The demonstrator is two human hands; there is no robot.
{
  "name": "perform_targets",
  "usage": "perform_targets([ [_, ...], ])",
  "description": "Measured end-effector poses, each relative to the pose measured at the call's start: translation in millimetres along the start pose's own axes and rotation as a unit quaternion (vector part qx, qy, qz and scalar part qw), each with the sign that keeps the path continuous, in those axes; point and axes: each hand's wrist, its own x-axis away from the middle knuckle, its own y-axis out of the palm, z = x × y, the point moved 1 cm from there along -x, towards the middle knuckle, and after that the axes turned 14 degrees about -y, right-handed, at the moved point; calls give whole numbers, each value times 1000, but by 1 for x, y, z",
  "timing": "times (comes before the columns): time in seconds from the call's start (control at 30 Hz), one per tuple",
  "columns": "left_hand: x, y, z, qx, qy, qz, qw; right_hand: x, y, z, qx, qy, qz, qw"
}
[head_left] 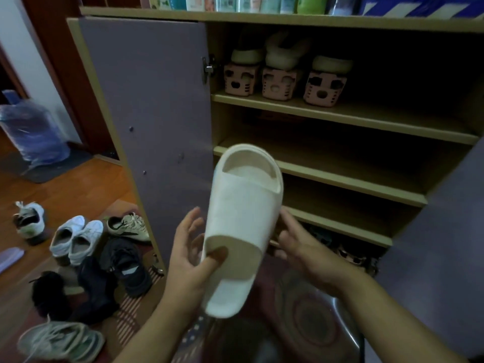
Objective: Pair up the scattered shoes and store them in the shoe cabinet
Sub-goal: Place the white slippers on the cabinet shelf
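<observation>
Both hands hold one white slide sandal (242,226) in the air in front of the open shoe cabinet (314,111), toe end up, level with the middle shelves. Left hand (191,247): grip closed on the sandal, thumb pressed inside the strap opening, fingers behind the sole. Right hand (301,242): grip only loosely on it, fingers cupped against the sandal's right edge.

Top shelf, left end: three pink shoe stackers (280,83) side by side, each carrying pale slippers (284,55). The two shelves below look bare (dark, hard to tell further back). Left door (146,106) swung wide open.

Floor, left of the door: white sneakers (76,238) paired, dark shoes (115,273) in a heap, a grey-green sneaker (60,341) at the bottom-left corner.
</observation>
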Motion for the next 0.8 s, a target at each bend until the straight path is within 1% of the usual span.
perform_targets([
  [0.03,-4,5,1,13,-13,-7,1000,4,4,3,17,6,-19,1000],
  [0.07,-7,10,2,23,-22,-18,999,7,8,6,27,12,-18,999],
  [0.13,-13,22,4,38,-34,-45,998,10,14,7,41,6,11,999],
  [0.2,-18,35,3,48,-44,-67,996,10,14,3,45,-19,61,997],
  [0.33,-21,60,12,47,-41,-81,995,21,11,-11,47,-63,103,992],
  [0.43,-26,71,26,56,-39,-85,994,19,13,-20,22,-91,162,982],
  [0.57,-45,102,59,47,-13,-119,992,5,1,-52,-21,-148,276,949],
  [0.6,-51,112,68,45,-18,-127,991,3,-5,-61,-29,-150,305,940],
  [0.67,-62,132,81,54,-52,-142,987,0,-20,-75,-48,-140,343,928],
  [0.73,-70,148,89,38,-81,-159,983,0,-34,-82,-67,-131,353,924],
  [0.8,-78,160,95,18,-103,-198,974,2,-51,-90,-55,-119,357,925],
])
